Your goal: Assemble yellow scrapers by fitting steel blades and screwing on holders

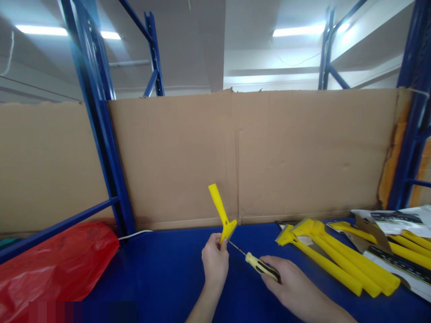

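In my left hand [215, 258] is a yellow scraper [221, 211], pinched at its wide head, with the handle pointing up and slightly left. My right hand [283, 278] is wrapped round a screwdriver [261, 265] with a cream and black handle. The screwdriver's thin shaft points up and left, and its tip is at or close to the scraper's head, just beside my left fingers. Whether the tip touches a screw is too small to tell. Both hands are above the blue table [161, 273].
Several yellow scrapers [336, 264] lie on the right, with more among cardboard and printed packaging [397, 269] at the far right. A red plastic bag [67, 260] lies at the left by a blue rack post [111, 170]. A cardboard panel [182, 157] stands behind.
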A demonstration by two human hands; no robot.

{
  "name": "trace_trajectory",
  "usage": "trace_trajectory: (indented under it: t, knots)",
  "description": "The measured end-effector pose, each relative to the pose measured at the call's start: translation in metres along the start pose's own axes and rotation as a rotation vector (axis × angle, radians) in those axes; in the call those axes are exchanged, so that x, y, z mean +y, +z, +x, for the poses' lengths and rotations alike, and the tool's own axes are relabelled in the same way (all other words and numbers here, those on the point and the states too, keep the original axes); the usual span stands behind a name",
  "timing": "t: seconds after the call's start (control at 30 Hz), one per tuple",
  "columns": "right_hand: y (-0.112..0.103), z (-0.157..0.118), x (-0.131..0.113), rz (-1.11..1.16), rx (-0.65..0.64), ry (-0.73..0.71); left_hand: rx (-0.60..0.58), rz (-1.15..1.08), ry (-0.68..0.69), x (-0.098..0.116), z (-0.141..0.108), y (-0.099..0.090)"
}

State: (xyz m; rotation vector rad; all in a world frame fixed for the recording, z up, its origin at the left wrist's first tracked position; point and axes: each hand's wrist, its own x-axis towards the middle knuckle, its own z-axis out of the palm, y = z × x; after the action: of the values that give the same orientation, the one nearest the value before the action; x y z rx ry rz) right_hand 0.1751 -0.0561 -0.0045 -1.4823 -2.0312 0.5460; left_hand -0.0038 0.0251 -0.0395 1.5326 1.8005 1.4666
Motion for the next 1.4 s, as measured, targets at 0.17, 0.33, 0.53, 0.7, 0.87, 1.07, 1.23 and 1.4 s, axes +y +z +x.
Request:
trace_trajectory:
  t: [0.17,0.33,0.53,0.7,0.87,1.07,1.23,1.4]
  knots:
    - [0.000,0.004,0.012,-0.144,0.052,0.090,0.044,-0.018,0.187,0.003,0.000,-0.005]
    - [-0.001,0.007,0.014,-0.241,0.079,0.192,0.057,0.060,0.487,0.006,-0.006,-0.002]
    - [-0.011,0.012,0.019,0.132,0.377,0.327,0.237,0.138,0.967,0.007,-0.010,0.000]
    - [-0.025,0.006,0.008,0.958,-0.088,0.454,0.286,0.254,1.092,0.009,-0.010,-0.007]
    - [-0.023,0.001,-0.003,1.029,-0.049,0.452,0.221,0.315,1.079,0.012,-0.011,-0.010]
    - [-0.018,0.009,0.007,0.963,0.249,0.490,-0.161,0.319,0.972,0.042,-0.034,-0.019]
    - [-0.019,0.012,0.010,0.927,0.293,0.479,-0.813,0.226,0.621,0.062,-0.051,-0.024]
    - [-0.012,0.014,0.014,0.924,0.239,0.484,-0.963,0.137,0.432,0.069,-0.047,-0.035]
